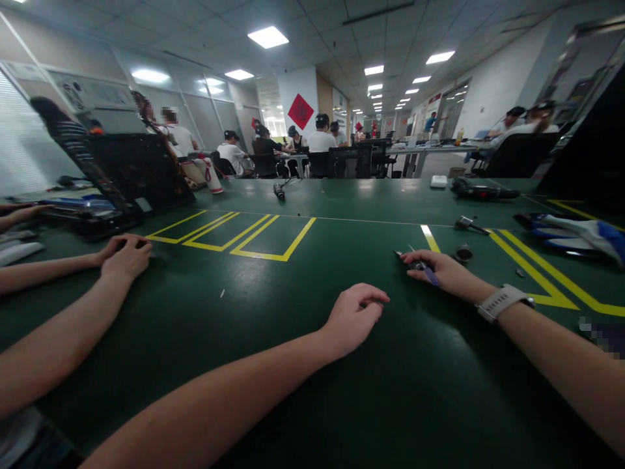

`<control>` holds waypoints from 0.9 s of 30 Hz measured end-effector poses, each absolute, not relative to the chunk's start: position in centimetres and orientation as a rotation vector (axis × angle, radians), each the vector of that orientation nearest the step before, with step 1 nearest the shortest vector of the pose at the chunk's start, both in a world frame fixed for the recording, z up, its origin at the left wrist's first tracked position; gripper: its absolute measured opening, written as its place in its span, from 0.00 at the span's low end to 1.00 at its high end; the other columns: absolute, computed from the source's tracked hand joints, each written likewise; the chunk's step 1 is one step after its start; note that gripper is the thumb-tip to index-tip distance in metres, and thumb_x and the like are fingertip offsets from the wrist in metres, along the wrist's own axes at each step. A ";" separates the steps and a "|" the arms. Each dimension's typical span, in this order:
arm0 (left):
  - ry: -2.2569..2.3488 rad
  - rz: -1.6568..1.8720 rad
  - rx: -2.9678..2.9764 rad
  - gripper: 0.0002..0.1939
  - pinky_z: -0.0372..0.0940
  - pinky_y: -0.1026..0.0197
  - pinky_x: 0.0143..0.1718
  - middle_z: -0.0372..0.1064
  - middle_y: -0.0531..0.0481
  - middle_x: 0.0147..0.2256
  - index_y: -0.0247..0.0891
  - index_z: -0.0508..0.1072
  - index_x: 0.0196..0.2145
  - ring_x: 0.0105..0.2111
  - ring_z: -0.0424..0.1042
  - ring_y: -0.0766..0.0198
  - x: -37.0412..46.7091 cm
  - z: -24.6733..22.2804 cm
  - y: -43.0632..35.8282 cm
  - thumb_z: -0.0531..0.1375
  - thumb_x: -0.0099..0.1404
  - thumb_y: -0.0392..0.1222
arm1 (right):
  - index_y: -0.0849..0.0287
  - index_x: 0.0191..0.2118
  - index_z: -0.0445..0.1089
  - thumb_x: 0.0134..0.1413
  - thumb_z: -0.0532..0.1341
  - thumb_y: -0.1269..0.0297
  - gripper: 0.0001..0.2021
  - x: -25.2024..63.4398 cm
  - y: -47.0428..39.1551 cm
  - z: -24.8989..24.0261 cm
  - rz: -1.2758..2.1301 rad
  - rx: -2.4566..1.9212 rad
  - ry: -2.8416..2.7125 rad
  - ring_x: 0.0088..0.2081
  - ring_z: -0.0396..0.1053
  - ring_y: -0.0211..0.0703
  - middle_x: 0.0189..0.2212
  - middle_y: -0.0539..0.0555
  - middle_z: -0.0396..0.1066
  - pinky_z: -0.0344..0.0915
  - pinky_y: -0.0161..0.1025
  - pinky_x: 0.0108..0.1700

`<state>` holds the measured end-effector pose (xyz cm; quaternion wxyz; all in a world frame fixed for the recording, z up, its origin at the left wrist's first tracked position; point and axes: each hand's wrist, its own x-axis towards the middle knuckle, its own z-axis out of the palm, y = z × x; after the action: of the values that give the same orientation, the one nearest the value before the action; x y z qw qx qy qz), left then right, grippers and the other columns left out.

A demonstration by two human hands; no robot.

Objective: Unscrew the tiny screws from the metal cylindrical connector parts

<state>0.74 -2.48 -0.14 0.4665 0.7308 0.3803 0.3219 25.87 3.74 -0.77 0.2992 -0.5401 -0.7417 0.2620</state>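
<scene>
My left hand [355,320] rests on the green table [303,404], its fingers curled in close to the thumb. Nothing shows in it. To its right, my right hand [442,275], with a light watch on the wrist, is closed around a slim tool with a purple see-through handle [430,272], which looks like a screwdriver. A thin shaft points up and left out of the fingers. By the fingertips is a small dark piece [398,254]; whether the hand touches it I cannot tell. A small round dark metal part [463,253] sits just beyond the right hand.
Yellow tape [263,256] marks the table. A metal tool [469,225], a black power tool [483,190] and blue-white gloves [581,234] lie at right. At left, a co-worker's clasped hands [127,257] rest near a black open case [139,169]. A white cup [213,177] stands behind.
</scene>
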 end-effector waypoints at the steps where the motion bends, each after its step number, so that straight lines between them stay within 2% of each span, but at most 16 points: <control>1: 0.933 0.795 1.829 0.13 0.66 0.60 0.37 0.67 0.44 0.43 0.34 0.72 0.41 0.38 0.69 0.62 0.7 -0.1 -2.6 0.51 0.60 0.35 | 0.56 0.42 0.69 0.46 0.63 0.57 0.16 25.2 2.9 -0.6 0.726 -1.395 -2.000 0.52 0.65 0.52 0.50 0.56 0.69 0.56 0.50 0.56; 5: 0.933 0.817 1.978 0.13 0.65 0.62 0.37 0.66 0.45 0.42 0.34 0.72 0.41 0.38 0.68 0.64 0.9 0.4 -3.2 0.52 0.60 0.33 | 0.56 0.42 0.69 0.48 0.62 0.57 0.15 22.3 -1.3 0.3 0.836 -1.281 -2.085 0.51 0.65 0.51 0.51 0.56 0.68 0.58 0.49 0.54; 8: 0.934 0.822 2.097 0.12 0.64 0.63 0.33 0.66 0.47 0.40 0.34 0.72 0.40 0.34 0.67 0.66 0.9 1.0 -3.9 0.52 0.60 0.33 | 0.54 0.44 0.68 0.50 0.61 0.59 0.14 20.4 -4.2 0.8 0.895 -1.230 -2.125 0.46 0.68 0.48 0.48 0.53 0.69 0.62 0.48 0.50; 12: 0.927 0.810 2.201 0.07 0.62 0.64 0.32 0.64 0.48 0.37 0.35 0.69 0.34 0.33 0.65 0.66 0.8 1.4 -4.8 0.52 0.59 0.34 | 0.53 0.49 0.65 0.52 0.61 0.61 0.17 19.2 -7.3 0.9 0.991 -1.187 -2.069 0.45 0.69 0.47 0.46 0.53 0.70 0.64 0.48 0.48; 15: 0.955 0.777 2.211 0.06 0.63 0.63 0.33 0.64 0.48 0.38 0.36 0.67 0.36 0.34 0.65 0.66 0.9 1.6 -5.2 0.53 0.59 0.34 | 0.52 0.52 0.64 0.50 0.62 0.60 0.21 19.5 -8.3 1.1 1.006 -1.152 -2.043 0.47 0.69 0.49 0.49 0.55 0.69 0.64 0.48 0.49; 18: 0.998 0.726 2.233 0.10 0.63 0.61 0.34 0.64 0.47 0.41 0.37 0.64 0.41 0.36 0.65 0.63 1.0 1.9 -5.5 0.53 0.62 0.40 | 0.52 0.52 0.64 0.53 0.59 0.58 0.19 20.6 -6.9 1.7 0.762 -1.193 -2.056 0.52 0.66 0.50 0.54 0.56 0.66 0.64 0.48 0.50; 21: 0.998 0.652 2.316 0.15 0.63 0.58 0.37 0.64 0.44 0.44 0.36 0.64 0.45 0.39 0.66 0.60 1.2 2.2 -5.8 0.53 0.63 0.47 | 0.55 0.48 0.65 0.55 0.57 0.57 0.15 21.9 -2.5 2.5 0.265 -1.401 -1.981 0.53 0.65 0.50 0.54 0.57 0.66 0.62 0.48 0.52; 25: 0.886 0.538 2.457 0.22 0.63 0.54 0.43 0.63 0.43 0.48 0.38 0.65 0.49 0.44 0.65 0.55 1.3 2.5 -6.0 0.56 0.61 0.53 | 0.61 0.49 0.64 0.55 0.59 0.62 0.16 23.7 5.2 2.9 0.037 -1.664 -1.852 0.58 0.56 0.55 0.58 0.63 0.59 0.54 0.53 0.57; 27: 0.827 0.497 2.503 0.24 0.62 0.53 0.44 0.63 0.43 0.49 0.38 0.65 0.50 0.45 0.64 0.54 1.3 2.6 -6.0 0.57 0.60 0.54 | 0.62 0.50 0.64 0.55 0.60 0.62 0.18 24.4 8.2 2.5 -0.014 -1.818 -1.829 0.58 0.56 0.56 0.58 0.62 0.58 0.54 0.57 0.55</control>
<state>1.27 -6.00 2.56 0.2275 0.9086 0.3002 0.1805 24.41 8.17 2.51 0.2776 -0.6771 -0.6815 -0.0053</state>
